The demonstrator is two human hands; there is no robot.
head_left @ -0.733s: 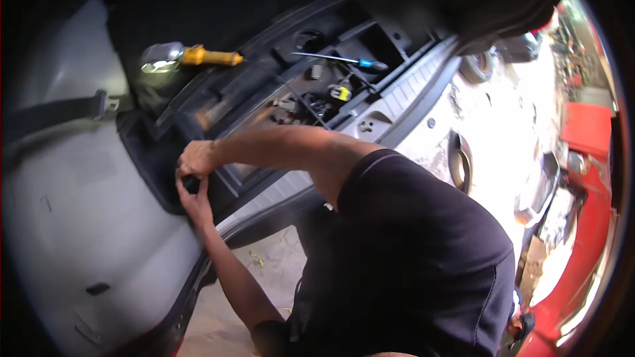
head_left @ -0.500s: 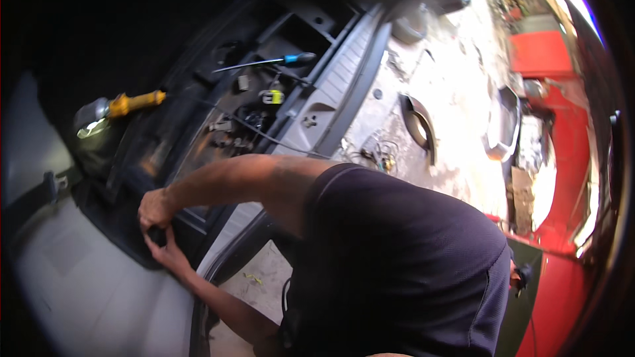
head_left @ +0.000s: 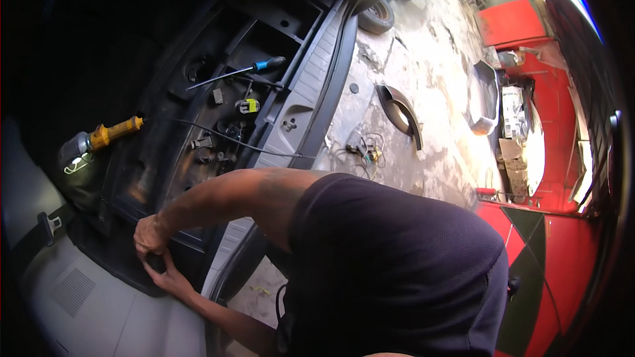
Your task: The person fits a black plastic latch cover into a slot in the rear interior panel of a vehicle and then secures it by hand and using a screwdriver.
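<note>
Two bare hands meet at the lower left of the frame, around a small dark rounded object too shadowed to identify. The left hand is below it, thumb and fingers bent around it in a pinch. The right hand is above, fingers curled down toward the object; how firmly they grip it I cannot tell.

A light-grey panel with a slotted vent fills the lower left, with a seat-belt buckle near its upper edge. Higher at the left lies a caged inspection lamp with a yellow handle.

Left of centre, a black plastic tray holds a screwdriver with a blue-and-black handle, a small grey block and a yellow-and-clear piece. A black cable runs across it toward the ribbed grey sill plate. On the floor, a tyre sits at top centre, a curved dark trim piece right of centre, and tangled wires just below and left of that.
</note>
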